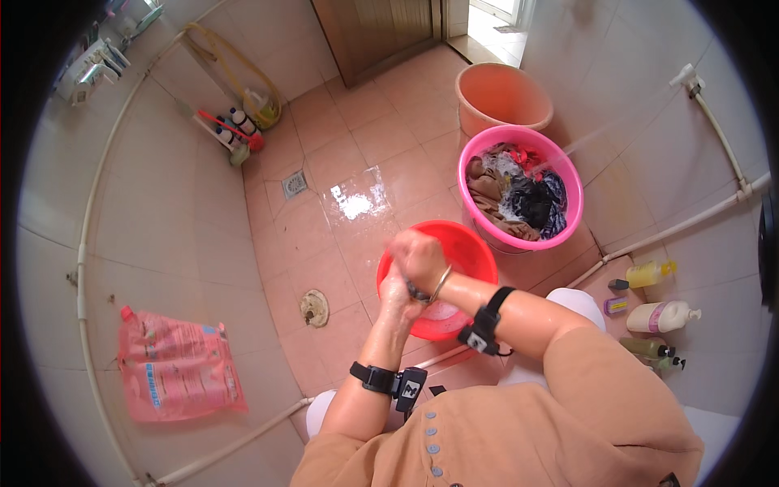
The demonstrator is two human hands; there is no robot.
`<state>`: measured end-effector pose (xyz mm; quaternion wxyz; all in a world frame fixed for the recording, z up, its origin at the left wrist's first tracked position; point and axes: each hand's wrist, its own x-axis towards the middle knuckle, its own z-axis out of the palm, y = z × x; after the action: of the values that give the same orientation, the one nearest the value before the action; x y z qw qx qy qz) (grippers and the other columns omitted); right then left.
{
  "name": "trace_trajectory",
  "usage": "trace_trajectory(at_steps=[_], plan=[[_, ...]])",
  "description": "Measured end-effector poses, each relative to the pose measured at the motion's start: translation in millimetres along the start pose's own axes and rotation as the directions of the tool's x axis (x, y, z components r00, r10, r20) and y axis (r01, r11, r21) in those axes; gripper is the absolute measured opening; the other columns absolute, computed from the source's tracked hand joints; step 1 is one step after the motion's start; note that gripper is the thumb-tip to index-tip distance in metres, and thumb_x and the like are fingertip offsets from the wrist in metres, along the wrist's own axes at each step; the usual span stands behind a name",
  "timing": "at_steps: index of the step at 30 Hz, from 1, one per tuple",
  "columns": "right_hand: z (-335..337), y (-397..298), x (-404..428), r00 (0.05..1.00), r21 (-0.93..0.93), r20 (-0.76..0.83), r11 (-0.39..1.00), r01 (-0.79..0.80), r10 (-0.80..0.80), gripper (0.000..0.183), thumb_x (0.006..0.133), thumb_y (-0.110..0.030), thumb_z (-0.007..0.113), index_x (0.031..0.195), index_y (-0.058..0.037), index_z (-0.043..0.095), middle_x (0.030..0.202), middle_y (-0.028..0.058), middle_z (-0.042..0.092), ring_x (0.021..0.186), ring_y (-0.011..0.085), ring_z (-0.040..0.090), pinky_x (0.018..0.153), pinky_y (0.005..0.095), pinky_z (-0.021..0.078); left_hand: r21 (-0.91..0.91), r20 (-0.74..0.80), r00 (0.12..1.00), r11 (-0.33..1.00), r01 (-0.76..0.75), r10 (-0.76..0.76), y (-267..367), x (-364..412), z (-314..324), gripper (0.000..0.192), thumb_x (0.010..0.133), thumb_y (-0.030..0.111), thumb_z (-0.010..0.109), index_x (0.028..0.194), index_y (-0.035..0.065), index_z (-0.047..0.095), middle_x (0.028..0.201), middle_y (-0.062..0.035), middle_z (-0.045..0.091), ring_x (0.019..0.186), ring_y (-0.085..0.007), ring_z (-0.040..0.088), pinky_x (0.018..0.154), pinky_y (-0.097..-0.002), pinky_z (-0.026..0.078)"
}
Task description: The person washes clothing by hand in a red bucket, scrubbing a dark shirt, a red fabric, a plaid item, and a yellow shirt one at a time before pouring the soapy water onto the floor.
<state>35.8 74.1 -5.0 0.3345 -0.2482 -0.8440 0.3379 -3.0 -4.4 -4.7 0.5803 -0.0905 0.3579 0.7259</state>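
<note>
Both hands are together over the near left part of a red plastic basin [481, 262], which holds some sudsy water. My left hand [398, 292] is lower, wet, with its fingers partly hidden. My right hand [420, 255], blurred and curled, lies over it, with a bangle at the wrist. A bit of dark wet cloth [417, 292] shows between the two hands; which hand grips it is not clear. Beyond the basin to the right, a pink tub [575, 225] holds wet brown, dark and red clothes [532, 198] with foam, and a thin stream of water falls into it.
An orange bucket [468, 112] stands behind the pink tub. A wall tap [688, 78] is at the right, above several bottles [657, 316]. The wet tiled floor has a drain grate [295, 183] and a round floor fitting [314, 308]. Cleaning bottles and brushes [240, 131] stand at the far left wall.
</note>
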Motion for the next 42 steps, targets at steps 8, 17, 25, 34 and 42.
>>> trace_trajectory(at_steps=[8,17,25,34,42], plan=[[-4,15,-1,0.993,-0.097,0.079,0.990,0.100,-0.093,0.018,0.088,-0.028,0.056,0.085,-0.0141,0.067,0.080,0.0099,0.065,0.073,0.0299,0.065,0.063,0.0416,0.0519,0.007,-0.023,0.998,0.998,0.059,-0.059,-6,9,1,0.043,0.098,0.046,0.043,0.114,0.0099,0.058,0.109,-0.0064,0.064,0.098,-0.0215,0.064,0.082,-0.0402,0.054],[-15,0,4,0.999,-0.145,0.025,0.988,0.043,-0.040,0.018,0.085,-0.028,0.057,0.080,-0.0135,0.066,0.073,0.0111,0.062,0.070,0.0271,0.064,0.059,0.0384,0.0503,0.119,-0.129,0.990,0.990,0.075,-0.060,-3,13,-14,0.038,0.099,0.045,0.039,0.107,0.0142,0.061,0.101,-0.0052,0.066,0.091,-0.0199,0.064,0.073,-0.0359,0.054],[-22,14,14,0.995,-0.257,0.095,0.966,0.007,0.018,0.025,0.092,-0.024,0.049,0.092,-0.0117,0.070,0.080,0.0138,0.067,0.069,0.0348,0.063,0.059,0.0426,0.0511,0.090,-0.094,0.991,0.990,0.105,-0.096,19,-19,15,0.046,0.099,0.048,0.039,0.107,0.0085,0.062,0.103,-0.0079,0.066,0.098,-0.0222,0.064,0.080,-0.0404,0.054],[-82,53,60,0.611,0.681,0.660,-0.004,-0.732,0.437,0.041,0.089,-0.047,0.063,0.075,-0.0090,0.060,0.068,0.0046,0.061,0.059,0.0175,0.061,0.055,0.0321,0.0507,0.370,0.304,0.930,0.874,-0.316,0.207,64,-17,-30,0.035,0.096,0.037,0.055,0.107,0.0040,0.061,0.106,-0.0080,0.065,0.103,-0.0199,0.059,0.099,-0.0373,0.041],[-9,-71,-32,0.890,-0.007,0.201,0.908,0.419,-0.410,0.029,0.085,-0.033,0.063,0.068,-0.0102,0.062,0.069,0.0110,0.062,0.067,0.0319,0.063,0.063,0.0408,0.0528,-0.157,0.205,0.966,0.980,-0.125,0.156,-12,43,-79,0.040,0.096,0.046,0.050,0.108,0.0083,0.059,0.106,-0.0069,0.064,0.095,-0.0202,0.064,0.080,-0.0392,0.055]])
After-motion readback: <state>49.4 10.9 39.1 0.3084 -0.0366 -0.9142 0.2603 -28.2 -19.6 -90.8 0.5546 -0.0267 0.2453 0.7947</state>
